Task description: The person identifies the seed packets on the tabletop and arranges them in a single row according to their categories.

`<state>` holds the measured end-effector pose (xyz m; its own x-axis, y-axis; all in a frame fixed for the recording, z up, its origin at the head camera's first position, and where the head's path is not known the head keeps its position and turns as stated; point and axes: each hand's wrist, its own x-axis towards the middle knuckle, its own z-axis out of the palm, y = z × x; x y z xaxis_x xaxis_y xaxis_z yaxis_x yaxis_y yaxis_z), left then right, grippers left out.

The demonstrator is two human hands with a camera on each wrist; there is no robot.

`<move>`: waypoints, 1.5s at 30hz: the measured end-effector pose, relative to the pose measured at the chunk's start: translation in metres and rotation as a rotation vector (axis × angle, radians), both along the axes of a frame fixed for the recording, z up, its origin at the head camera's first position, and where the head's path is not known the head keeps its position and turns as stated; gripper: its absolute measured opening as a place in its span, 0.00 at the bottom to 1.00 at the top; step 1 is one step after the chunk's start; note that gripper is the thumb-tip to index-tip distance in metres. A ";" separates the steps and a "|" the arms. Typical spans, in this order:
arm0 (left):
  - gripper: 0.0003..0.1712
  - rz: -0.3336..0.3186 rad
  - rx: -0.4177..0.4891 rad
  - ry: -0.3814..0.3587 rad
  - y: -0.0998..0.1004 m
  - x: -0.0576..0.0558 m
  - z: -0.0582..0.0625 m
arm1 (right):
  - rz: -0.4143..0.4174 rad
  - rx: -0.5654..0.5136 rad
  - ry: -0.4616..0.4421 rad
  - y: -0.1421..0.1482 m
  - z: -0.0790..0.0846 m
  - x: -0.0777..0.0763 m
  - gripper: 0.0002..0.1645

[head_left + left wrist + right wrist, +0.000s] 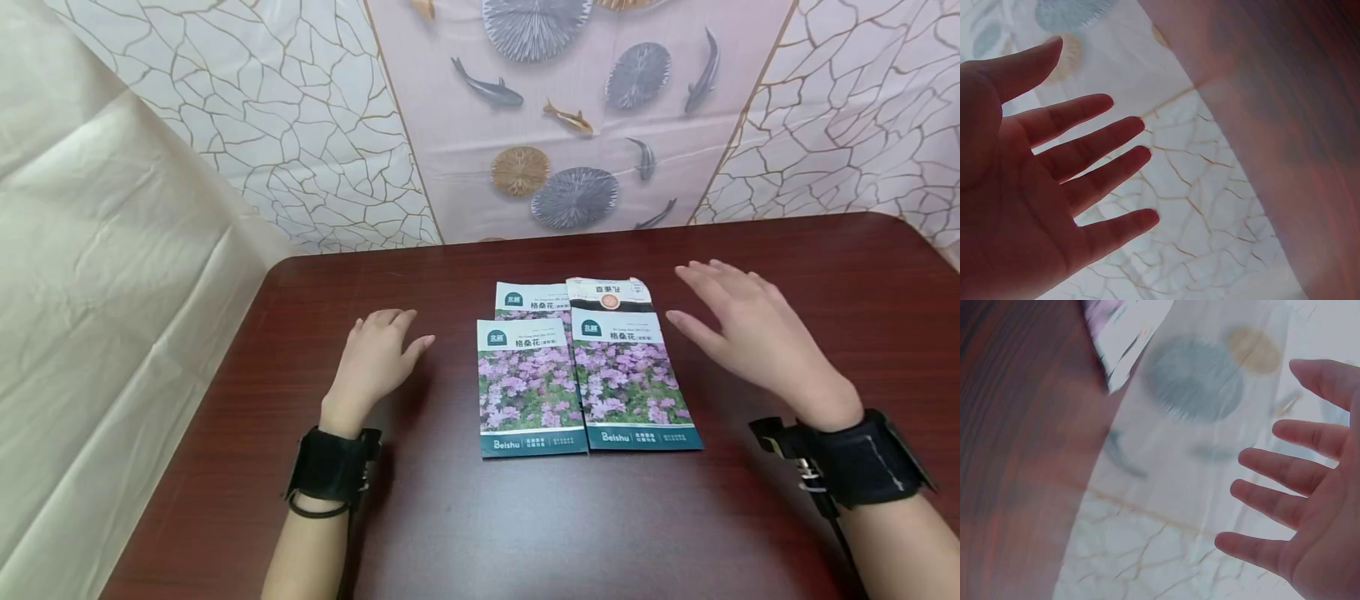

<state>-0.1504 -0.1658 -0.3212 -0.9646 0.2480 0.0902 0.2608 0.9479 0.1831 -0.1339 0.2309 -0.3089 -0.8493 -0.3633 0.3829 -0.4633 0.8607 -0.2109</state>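
Note:
Several flower seed packets lie in a cluster at the middle of the table in the head view. The front left packet [531,387] and the front right packet [633,383] show pink-purple blossoms over a teal band. Behind them, partly covered, are another such packet [528,297] and a packet with a black stripe [611,293]. My left hand [375,354], fingers spread, is left of the packets and holds nothing. To their right, my right hand [757,333] has its fingers extended, the thumb nearest the packets, and is likewise without anything in it.
The dark red-brown wooden table [465,525] reaches back to a patterned wall covering [300,125] with fish and round motifs. A pale cloth [112,292] hangs along the left side. Each wrist wears a black strap [330,462] with a camera.

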 end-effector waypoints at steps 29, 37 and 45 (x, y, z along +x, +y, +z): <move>0.26 -0.027 0.153 -0.280 0.057 0.019 -0.012 | 0.446 0.260 -0.030 -0.096 -0.037 0.049 0.30; 0.25 -0.007 0.167 -0.340 0.061 0.021 -0.014 | 0.479 0.323 -0.019 -0.101 -0.045 0.053 0.30; 0.28 0.012 0.171 -0.380 0.066 0.023 -0.014 | 0.489 0.365 -0.018 -0.102 -0.045 0.055 0.29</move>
<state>-0.1272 -0.1001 -0.3357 -0.9399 0.2491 -0.2334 0.1338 0.8979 0.4193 -0.0784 0.1291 -0.3544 -0.5564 -0.8178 0.1473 -0.8220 0.5676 0.0465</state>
